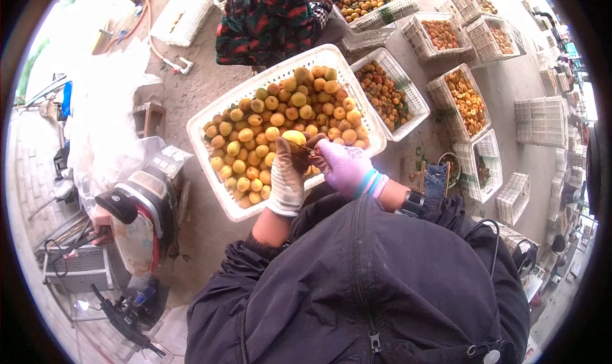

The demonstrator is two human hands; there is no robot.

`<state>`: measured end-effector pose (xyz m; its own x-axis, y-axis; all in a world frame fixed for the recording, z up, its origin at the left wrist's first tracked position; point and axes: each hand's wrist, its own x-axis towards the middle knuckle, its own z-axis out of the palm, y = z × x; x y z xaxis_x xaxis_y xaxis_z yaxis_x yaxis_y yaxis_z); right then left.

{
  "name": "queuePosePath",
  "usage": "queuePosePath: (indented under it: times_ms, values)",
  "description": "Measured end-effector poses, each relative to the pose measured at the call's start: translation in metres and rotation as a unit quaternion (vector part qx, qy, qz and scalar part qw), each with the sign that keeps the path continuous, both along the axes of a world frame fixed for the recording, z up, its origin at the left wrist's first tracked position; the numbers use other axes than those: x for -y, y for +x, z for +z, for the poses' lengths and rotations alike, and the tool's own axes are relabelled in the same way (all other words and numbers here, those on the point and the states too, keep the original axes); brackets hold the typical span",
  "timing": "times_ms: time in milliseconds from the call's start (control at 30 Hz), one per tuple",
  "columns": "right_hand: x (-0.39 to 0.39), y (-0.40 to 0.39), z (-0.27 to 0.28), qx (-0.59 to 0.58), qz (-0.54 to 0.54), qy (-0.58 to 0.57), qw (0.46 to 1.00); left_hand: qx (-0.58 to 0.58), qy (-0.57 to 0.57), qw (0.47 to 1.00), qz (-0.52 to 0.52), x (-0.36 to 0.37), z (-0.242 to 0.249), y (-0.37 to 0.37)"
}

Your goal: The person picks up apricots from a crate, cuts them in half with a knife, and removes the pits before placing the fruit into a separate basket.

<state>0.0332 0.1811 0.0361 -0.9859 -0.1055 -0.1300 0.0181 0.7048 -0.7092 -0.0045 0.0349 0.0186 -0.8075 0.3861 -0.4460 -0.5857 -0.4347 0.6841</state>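
Observation:
My left hand (288,178), in a white glove with brown-stained fingers, is closed on a yellow apricot (294,136). Close beside it is my right hand (344,167), in a purple glove with darkened fingertips. Its fingers are pressed together near the fruit, and what they hold, if anything, is too small to make out. Both hands are over the near edge of a large white plastic crate (203,163), which is heaped with yellow and orange apricots (256,120).
A person in a patterned jacket (264,20) is beyond the crate. To the right stand a crate of darker fruit (417,109) and a crate of orange fruit halves (486,118). A scooter (143,220) is at the left, and a hose (150,26) lies on the floor.

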Motion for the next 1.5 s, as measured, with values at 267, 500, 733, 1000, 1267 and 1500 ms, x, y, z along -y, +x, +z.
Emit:
queuePosePath:
  times_ms: [267, 500, 733, 1000, 1267, 1500]
  values:
    - [-0.011, 0.008, -0.01, 0.023, 0.036, 0.004, 0.999, 0.123, 0.141, 0.977, 0.103, 0.011, -0.011, -0.013]
    - [-0.017, 0.015, -0.029, 0.092, -0.114, -0.249, 0.957, 0.058, 0.091, 0.989, 0.104, 0.02, -0.04, -0.01]
    - [0.005, -0.021, -0.014, 0.071, -0.129, -0.404, 0.903, -0.18, -0.123, 0.976, -0.004, -0.01, -0.031, 0.007]
    - [0.015, -0.016, 0.01, -0.129, 0.034, -0.061, 0.989, -0.06, 0.073, 0.995, 0.023, -0.008, -0.03, 0.002]
    - [0.015, -0.019, 0.011, -0.168, 0.139, -0.091, 0.972, -0.176, -0.091, 0.979, -0.038, 0.004, -0.111, 0.027]
    - [0.006, -0.021, -0.014, 0.187, -0.205, -0.607, 0.745, 0.16, 0.071, 0.984, 0.019, -0.006, -0.006, -0.007]
